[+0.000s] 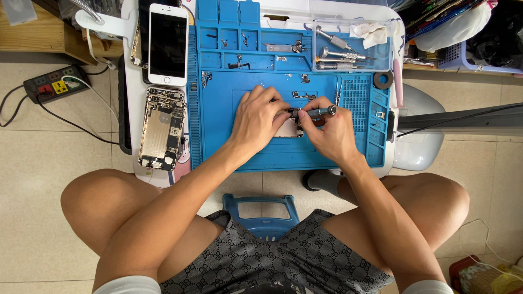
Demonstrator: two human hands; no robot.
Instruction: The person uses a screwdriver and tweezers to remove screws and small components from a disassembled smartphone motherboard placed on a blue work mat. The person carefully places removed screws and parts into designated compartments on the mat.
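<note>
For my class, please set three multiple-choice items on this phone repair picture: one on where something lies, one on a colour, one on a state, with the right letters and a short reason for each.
1. Where does the opened phone body lie?
A. left of the mat
B. inside the clear tray
C. on the floor

2. What colour is the work mat?
A. green
B. blue
C. red

3. What is the right hand doing?
A. resting flat and empty
B. gripping a screwdriver
C. holding the white phone

Answers: 1 A, it sits beside the mat's left edge, below the white phone. 2 B, the mat is plainly blue. 3 B, its fingers close around the screwdriver, while the left hand steadies a small part.
</note>
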